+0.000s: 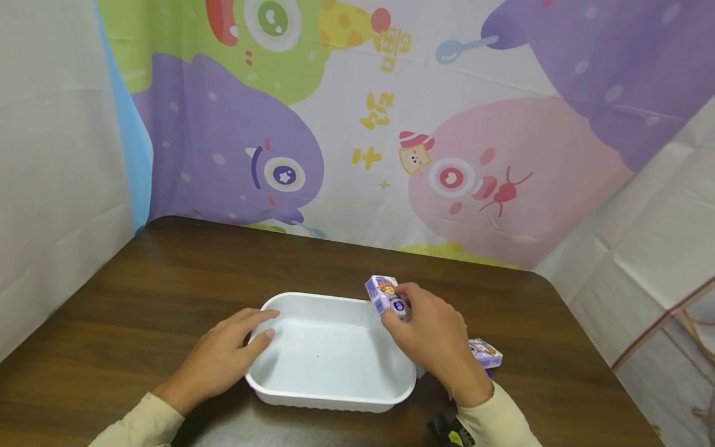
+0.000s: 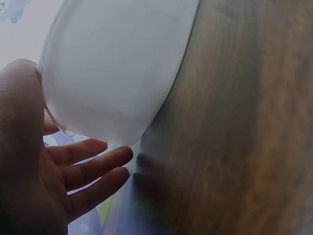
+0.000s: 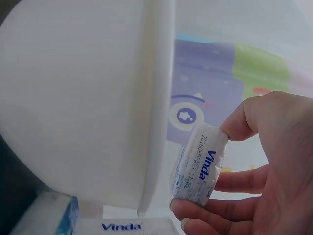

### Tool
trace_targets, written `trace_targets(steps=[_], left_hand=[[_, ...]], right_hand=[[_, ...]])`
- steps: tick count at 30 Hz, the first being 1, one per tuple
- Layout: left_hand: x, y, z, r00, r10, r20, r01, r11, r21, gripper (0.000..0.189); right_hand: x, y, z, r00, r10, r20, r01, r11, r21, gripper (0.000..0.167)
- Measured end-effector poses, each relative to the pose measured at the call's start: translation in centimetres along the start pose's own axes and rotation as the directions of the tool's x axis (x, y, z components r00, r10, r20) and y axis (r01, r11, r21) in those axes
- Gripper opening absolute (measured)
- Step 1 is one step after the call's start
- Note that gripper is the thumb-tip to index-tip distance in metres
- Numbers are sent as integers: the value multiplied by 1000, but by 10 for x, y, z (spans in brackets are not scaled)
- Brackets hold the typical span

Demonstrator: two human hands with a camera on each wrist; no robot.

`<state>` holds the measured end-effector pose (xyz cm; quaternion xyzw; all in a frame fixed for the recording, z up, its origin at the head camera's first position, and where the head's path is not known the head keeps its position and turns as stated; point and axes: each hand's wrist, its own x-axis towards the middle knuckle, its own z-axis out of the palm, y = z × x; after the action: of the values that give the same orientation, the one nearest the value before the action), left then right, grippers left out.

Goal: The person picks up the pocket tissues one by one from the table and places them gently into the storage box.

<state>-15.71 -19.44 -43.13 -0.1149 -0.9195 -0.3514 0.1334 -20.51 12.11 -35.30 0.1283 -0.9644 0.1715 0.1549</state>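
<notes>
The left hand (image 1: 220, 354), forearm angled toward two o'clock, rests loosely spread at the white tray's (image 1: 329, 401) nine o'clock rim. Near its one o'clock rim, the right hand (image 1: 431, 326), pointing toward ten-thirty, pinches a small packet (image 1: 381, 294) between thumb and fingers; another packet (image 1: 486, 352) lies at three.

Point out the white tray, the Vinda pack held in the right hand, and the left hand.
White tray (image 1: 335, 357), head view, bare inside floor.
Vinda pack (image 3: 200, 164), right wrist view, printed side.
Left hand (image 1: 225, 351), head view, back of the hand.
</notes>
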Motion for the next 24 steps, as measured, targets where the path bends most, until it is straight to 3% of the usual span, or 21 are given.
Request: trace_targets(steps=[7,24], left_hand=[[0,0,0,1000,7,-7,-7,1000,7,35],[0,-1,1,1000,8,-7,-8,1000,8,33]], right_hand=[[-3,-5,5,999,-42,-24,42,999,2,40],[-8,-22,14,989,-146,9,146,988,47,43]])
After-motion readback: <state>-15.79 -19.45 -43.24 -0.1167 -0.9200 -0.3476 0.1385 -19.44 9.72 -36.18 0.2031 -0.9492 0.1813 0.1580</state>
